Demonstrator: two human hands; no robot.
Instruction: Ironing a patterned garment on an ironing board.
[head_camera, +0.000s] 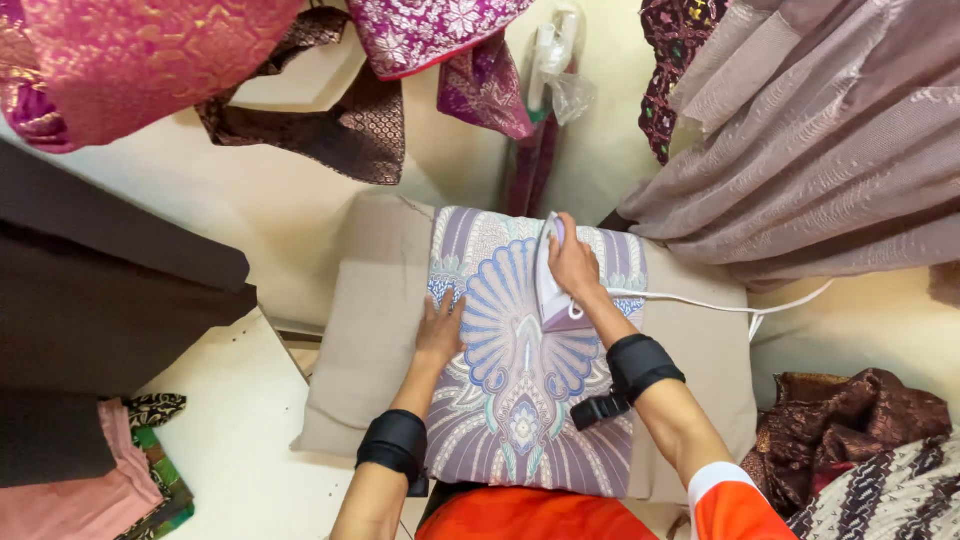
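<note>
Gripping the iron (553, 285), the right hand (573, 262) presses the patterned cloth (520, 390). Left hand (440, 330) lies flat, fingers (447, 303) released beside it; slow, even strokes seem best.

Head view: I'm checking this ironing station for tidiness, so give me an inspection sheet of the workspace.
Surface: beige padded board, cloth laid flat on it.
Job's things: patterned lilac cloth; white iron resting on it.
Clutter: folded fabrics lower left; dark fabric pile lower right.
Hands: left hand flat on cloth; right hand grips iron.
Cables: white cord trails right across board.
Surroundings: hanging fabrics above; curtain right.
</note>
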